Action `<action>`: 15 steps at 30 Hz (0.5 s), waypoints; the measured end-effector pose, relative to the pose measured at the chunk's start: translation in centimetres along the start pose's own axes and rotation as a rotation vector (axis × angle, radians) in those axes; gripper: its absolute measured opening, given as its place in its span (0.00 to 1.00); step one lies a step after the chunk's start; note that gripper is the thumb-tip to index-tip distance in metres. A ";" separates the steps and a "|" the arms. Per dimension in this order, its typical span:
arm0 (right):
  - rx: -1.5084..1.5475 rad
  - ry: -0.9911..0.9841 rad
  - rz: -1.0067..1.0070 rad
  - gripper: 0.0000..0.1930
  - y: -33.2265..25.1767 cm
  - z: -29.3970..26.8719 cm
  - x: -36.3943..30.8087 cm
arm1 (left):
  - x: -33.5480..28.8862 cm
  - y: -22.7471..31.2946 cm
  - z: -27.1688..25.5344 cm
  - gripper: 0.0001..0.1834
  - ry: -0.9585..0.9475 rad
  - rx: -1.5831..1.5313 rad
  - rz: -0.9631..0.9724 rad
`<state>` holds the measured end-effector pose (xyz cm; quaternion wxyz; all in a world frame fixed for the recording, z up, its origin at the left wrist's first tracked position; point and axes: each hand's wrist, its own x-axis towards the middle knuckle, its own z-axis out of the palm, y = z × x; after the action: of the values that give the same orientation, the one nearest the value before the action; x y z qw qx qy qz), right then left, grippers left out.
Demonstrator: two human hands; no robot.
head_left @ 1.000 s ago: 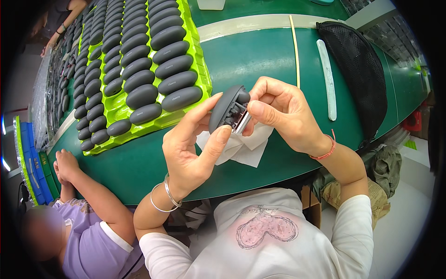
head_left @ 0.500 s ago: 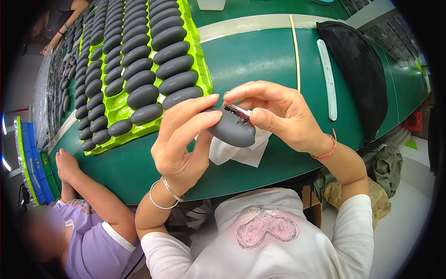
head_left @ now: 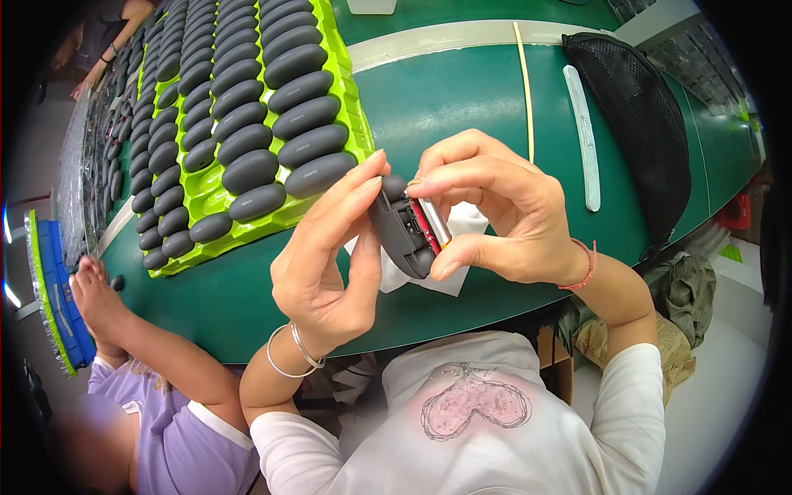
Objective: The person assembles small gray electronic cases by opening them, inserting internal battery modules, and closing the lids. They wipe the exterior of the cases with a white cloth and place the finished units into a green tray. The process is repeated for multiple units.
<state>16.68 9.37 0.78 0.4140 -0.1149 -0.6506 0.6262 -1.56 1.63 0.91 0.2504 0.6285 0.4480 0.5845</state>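
Observation:
In front of my chest, my left hand (head_left: 326, 264) grips a dark grey rounded casing (head_left: 394, 229) by its left side, between fingers and thumb. The casing's opened side faces up and to the right, showing inner ribs. My right hand (head_left: 516, 219) pinches a red circuit board with a silvery block (head_left: 435, 218) between thumb and fingertips, at the casing's opening. Whether the board is seated or loose I cannot tell. Behind the casing, a white cloth or paper (head_left: 466, 223) lies on the green table, partly hidden by my hands.
A lime-green tray (head_left: 206, 191) with rows of dark grey rounded pieces stands at the left. To the right lie a thin wooden stick (head_left: 525, 91), a pale flat strip (head_left: 582, 136) and a black mesh pouch (head_left: 635, 124). Another person's hand (head_left: 97, 301) is at the left table edge.
The casing has been turned, so its opening and the red board now show more. My right hand has shifted with it. The other person's hands at the left have moved a little up-left.

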 end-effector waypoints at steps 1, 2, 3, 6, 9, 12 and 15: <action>0.010 0.000 0.014 0.29 0.0 0.0 0.0 | 0.1 0.1 0.1 0.21 -0.003 -0.003 -0.011; 0.020 0.000 0.027 0.29 0.0 -0.1 0.0 | 0.1 0.2 0.2 0.21 -0.005 -0.005 -0.021; 0.031 -0.002 0.039 0.29 0.0 -0.1 0.0 | 0.0 0.2 0.1 0.21 -0.018 -0.011 -0.025; 0.057 -0.005 0.048 0.28 0.1 -0.1 0.0 | -0.1 0.1 -0.1 0.23 -0.026 -0.120 -0.058; 0.038 -0.023 -0.032 0.26 0.2 0.0 0.0 | -0.3 0.3 -0.3 0.24 -0.002 -0.378 -0.118; -0.091 -0.065 -0.168 0.24 0.4 -0.4 0.3 | -0.5 0.3 -0.8 0.25 -0.037 -0.484 -0.114; -0.101 -0.063 -0.170 0.21 0.0 -0.2 0.3 | -0.7 0.4 -1.0 0.25 -0.071 -0.406 -0.074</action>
<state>16.62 9.72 0.83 0.4386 -0.0602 -0.7014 0.5586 -2.38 0.66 1.11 0.4091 0.5685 0.3346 0.6305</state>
